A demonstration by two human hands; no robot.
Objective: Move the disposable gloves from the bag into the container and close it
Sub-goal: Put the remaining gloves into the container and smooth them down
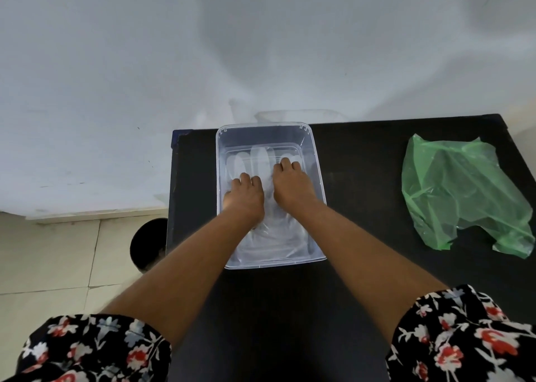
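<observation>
A clear plastic container [314, 178] stands open on the black table [362, 164]. Translucent disposable gloves [252, 158] lie flat on its bottom, fingers pointing away from me. My left hand [245, 197] and my right hand [291, 185] are both inside the container, palms down on the gloves with fingers curled; whether they grip the gloves is not visible. A crumpled green plastic bag [458, 190] lies on the table to the right, apart from the container. A clear lid [301, 116] leans behind the container at the table's far edge.
A white wall rises just behind the table. A black round bin [149, 244] stands on the tiled floor to the left of the table. My floral sleeves fill the lower corners.
</observation>
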